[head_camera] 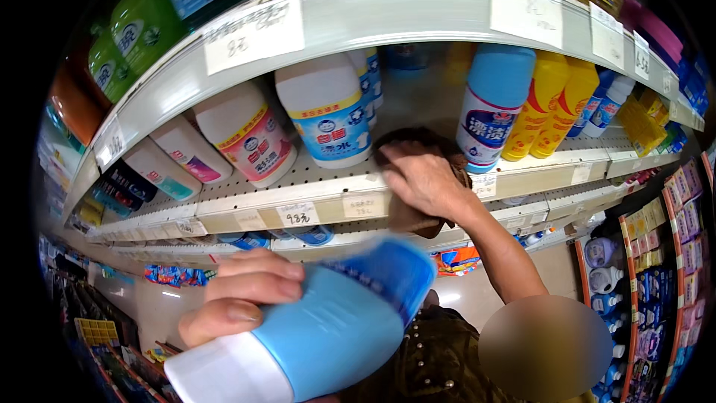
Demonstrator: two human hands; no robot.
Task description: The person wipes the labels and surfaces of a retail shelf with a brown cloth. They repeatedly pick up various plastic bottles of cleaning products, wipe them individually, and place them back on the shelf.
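Note:
My left hand (240,291) grips a light blue plastic bottle (335,330) with a white cap and a dark blue label, tilted in front of the shelves. My right hand (422,179) lies over a brown cloth (428,137) on the perforated metal shelf (347,182). Part of the cloth hangs over the shelf's front edge; the fingertips are blurred. Left of the cloth stands a white bleach bottle (330,117) with a blue label. To its right is a blue-capped bottle (495,109), close beside the cloth.
Yellow bottles (542,106) stand further right. A pink-labelled white bottle (246,134) is on the left. The upper shelf's edge (391,11), bearing price tags, overhangs my right hand. Below runs a lower shelf (358,243). Another stocked rack (632,291) is at the right.

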